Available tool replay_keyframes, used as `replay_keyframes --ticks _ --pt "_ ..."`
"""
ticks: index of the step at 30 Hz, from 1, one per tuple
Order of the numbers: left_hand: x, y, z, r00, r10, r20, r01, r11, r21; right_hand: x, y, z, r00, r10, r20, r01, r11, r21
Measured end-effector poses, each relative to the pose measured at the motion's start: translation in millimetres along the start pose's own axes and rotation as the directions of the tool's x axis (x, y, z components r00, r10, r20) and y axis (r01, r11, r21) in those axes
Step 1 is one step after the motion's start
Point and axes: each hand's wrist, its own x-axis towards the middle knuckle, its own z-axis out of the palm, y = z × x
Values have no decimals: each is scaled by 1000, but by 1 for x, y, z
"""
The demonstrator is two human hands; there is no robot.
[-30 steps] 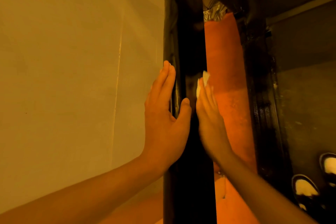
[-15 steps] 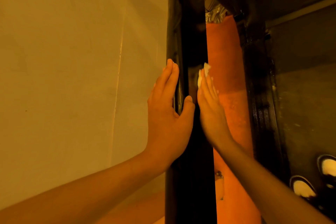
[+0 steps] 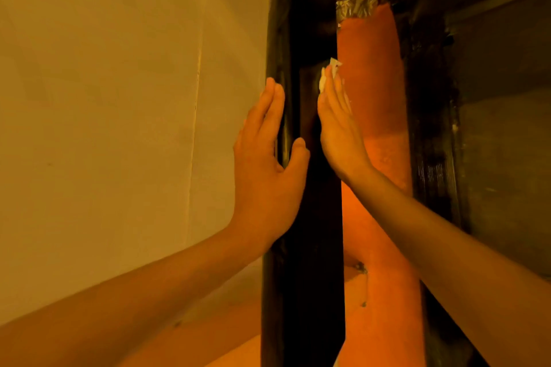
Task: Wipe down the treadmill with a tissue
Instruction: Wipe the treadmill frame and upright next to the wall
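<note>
— Pressing what, and where?
— Crumpled white tissue [image 3: 323,82], pinned under straight fingers of right hand [image 3: 340,134] against right face of black treadmill upright [image 3: 313,277]; top edge peeking past fingertips.
— And left hand?
— Left hand [image 3: 268,173] flat, fingers straight and together, thumb spread, braced on upright's left side, holding nothing. Pale wall [image 3: 119,98] at left; orange column [image 3: 372,83] behind right hand.

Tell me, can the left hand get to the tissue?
Probably, but not straight across. The post stands between the left hand and the tissue, which the right hand presses against the post's far side. The left hand would have to come round the front, which looks free.
</note>
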Motion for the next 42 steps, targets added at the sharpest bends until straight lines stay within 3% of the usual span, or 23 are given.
replay_keyframes --ticks 3,7,10,15,23,31,38,42 --pt "0 1 0 1000 3 -13 -3 1000 12 -78 5 12 999 -37 -22 40 992 116" --pt "-2 5 -1 1000 -22 -4 22 1000 15 -215 -10 26 994 59 89 -77 973 220" --pt "-1 3 -2 1000 2 -12 -2 1000 18 -181 -6 20 997 44 71 -57 978 201" --pt "1 1 0 999 44 -19 -43 998 40 -24 1 5 999 37 -4 -37 999 34" --pt "-1 4 -2 997 52 51 -58 989 135 -126 0 16 998 45 49 -53 984 169" --pt "-50 6 -24 971 115 207 -197 878 435 -123 15 10 995 -65 73 65 998 13" --pt "-133 -4 -36 954 97 282 -199 911 362 -119 12 12 993 -115 -21 116 993 27" --pt "-137 -3 -28 963 90 255 -155 956 249 -121 11 10 992 -125 24 124 991 43"
